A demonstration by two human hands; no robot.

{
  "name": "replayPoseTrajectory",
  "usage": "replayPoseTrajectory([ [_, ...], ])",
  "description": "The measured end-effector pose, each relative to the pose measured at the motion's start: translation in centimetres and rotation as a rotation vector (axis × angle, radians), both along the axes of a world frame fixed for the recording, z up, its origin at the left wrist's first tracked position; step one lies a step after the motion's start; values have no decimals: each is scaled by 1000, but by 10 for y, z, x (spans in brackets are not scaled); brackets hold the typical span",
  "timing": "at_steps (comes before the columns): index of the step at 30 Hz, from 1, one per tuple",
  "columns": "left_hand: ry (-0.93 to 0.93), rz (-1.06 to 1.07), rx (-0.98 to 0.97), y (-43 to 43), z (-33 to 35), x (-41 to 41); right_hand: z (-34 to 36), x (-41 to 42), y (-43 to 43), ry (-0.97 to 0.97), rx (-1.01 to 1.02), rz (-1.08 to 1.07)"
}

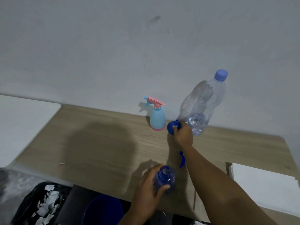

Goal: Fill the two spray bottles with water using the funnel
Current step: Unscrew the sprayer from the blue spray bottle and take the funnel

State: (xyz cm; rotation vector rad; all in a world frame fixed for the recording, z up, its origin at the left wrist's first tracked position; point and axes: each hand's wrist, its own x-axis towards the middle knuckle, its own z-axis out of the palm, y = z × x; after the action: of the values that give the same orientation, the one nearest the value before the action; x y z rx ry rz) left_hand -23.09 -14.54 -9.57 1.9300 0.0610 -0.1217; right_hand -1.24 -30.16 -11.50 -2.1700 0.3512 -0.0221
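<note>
Funnel [172, 127], blue: far side of the table [97, 143], gripped in the curled fingers of the right hand [183, 135].
Dark blue spray bottle [164, 179], neck open: near edge, left hand [147, 189] wrapped round its body.
Pale blue spray bottle [157, 117], pink trigger: upright, just left of the right hand.
Clear water bottle [204, 108], capped, water low: just beyond the right hand; contact unclear.
Blue trigger head [182, 161]: under the right forearm, mostly hidden.

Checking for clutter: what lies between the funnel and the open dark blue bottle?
In the head view, a blue spray top lies on the table between funnel and dark blue bottle, partly hidden by the right forearm.
</note>
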Motion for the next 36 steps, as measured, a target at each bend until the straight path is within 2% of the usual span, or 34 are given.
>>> replayPoseTrajectory([
  [4,-10,4,19,1,1,-1,-6,1,-2,-12,-12,-43],
  [11,-37,27,51,-1,8,-3,11,-11,2,-32,-3,103],
  [15,-27,24,52,-1,8,-2,9,3,8,79,-130,172],
  [22,-24,7,51,-2,11,-3,2,-16,9,75,-204,203],
  [29,-55,21,25,-2,17,-5,47,-77,6,-170,117,114],
  [33,-52,31,27,-3,17,-5,72,-130,-9,-100,483,-58],
  [36,-70,47,41,-4,17,-9,85,-170,-22,-103,623,-64],
])
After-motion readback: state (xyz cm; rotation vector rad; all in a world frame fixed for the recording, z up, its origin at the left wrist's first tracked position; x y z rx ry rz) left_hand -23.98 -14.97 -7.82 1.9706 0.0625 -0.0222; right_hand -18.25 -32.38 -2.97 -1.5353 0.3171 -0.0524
